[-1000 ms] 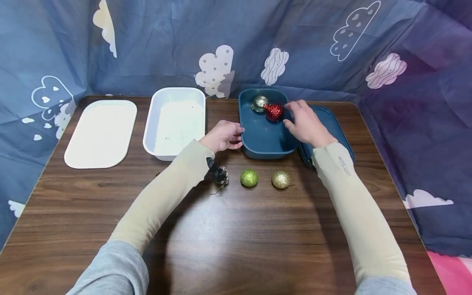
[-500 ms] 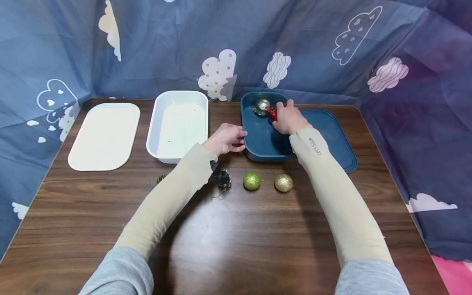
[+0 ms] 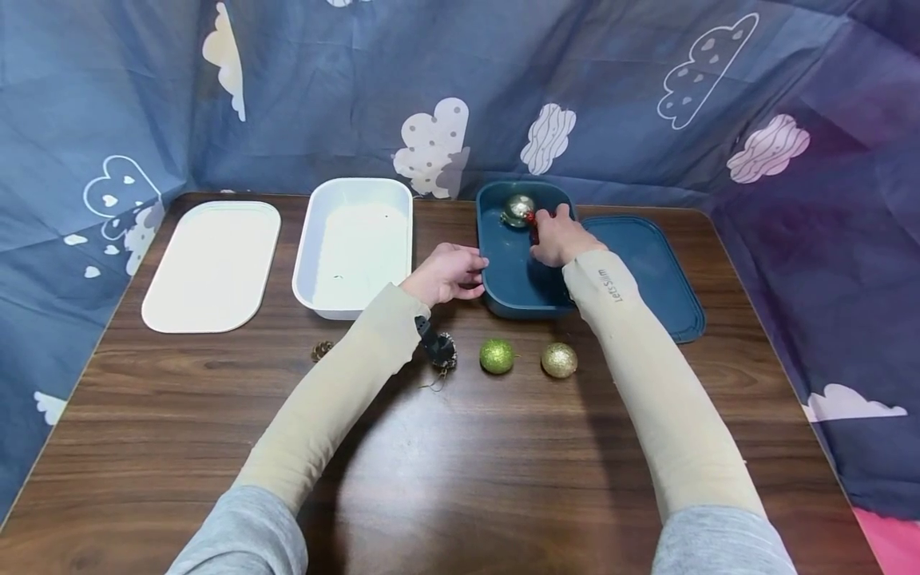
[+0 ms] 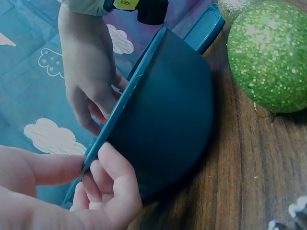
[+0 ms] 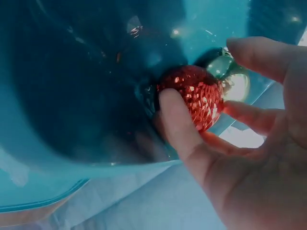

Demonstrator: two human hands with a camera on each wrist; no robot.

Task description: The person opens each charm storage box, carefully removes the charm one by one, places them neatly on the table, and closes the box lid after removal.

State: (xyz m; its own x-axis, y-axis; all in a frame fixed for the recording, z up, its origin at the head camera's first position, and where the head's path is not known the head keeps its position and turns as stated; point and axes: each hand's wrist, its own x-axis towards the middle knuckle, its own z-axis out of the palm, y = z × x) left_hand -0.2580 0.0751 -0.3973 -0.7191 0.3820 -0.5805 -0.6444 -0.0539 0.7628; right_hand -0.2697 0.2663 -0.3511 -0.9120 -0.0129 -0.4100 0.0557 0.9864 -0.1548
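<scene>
My left hand (image 3: 447, 274) pinches the left rim of a deep blue box (image 3: 512, 275), its thumb on one side of the rim and its fingers curled against the outer wall, as the left wrist view shows. Inside the box, my right hand (image 3: 562, 238) grips a faceted red bauble (image 5: 199, 98) between thumb and fingers. In the head view the hand covers most of that bauble. Beside it, at the back of the box, lies a shiny pale silver-green bauble (image 3: 519, 210). The right forefinger extends near this one in the right wrist view.
Before the blue box lie a green glitter bauble (image 3: 497, 356) and a gold one (image 3: 559, 360). A frosted dark ornament (image 3: 447, 351) and small pine cone (image 3: 322, 350) flank the left sleeve. Leftward are a white box (image 3: 354, 247) and white lid (image 3: 213, 267); a blue lid (image 3: 650, 275) lies right.
My right hand has moved left and down into the blue box and closed on the red bauble. My left hand stays at the box's rim. The head view has shifted slightly.
</scene>
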